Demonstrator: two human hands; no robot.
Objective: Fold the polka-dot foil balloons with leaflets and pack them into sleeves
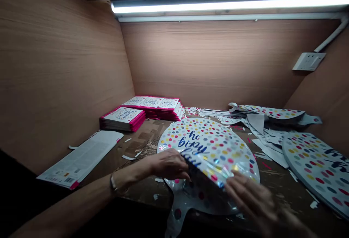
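Observation:
A flat, round foil balloon (209, 132) with coloured dots and dark blue script lies at the middle of the work surface, its tail hanging towards me. Its near part is folded up and over, leaving a raised, shiny edge. My left hand (170, 163) is closed on the left end of this fold, fingers curled and thumb pointing right. On the fold's right end is my right hand (249, 196), somewhat blurred. Its fingers reach over the foil and seem to grip the edge; the thumb is hidden.
Stacks of pink-edged printed cards (155, 105) stand at the back left, with a shorter stack (124, 118) before them. A long printed sleeve (81, 158) lies left. More dotted balloons (316, 161) lie right, near paper scraps (269, 152). Wooden walls (212, 56) enclose the surface.

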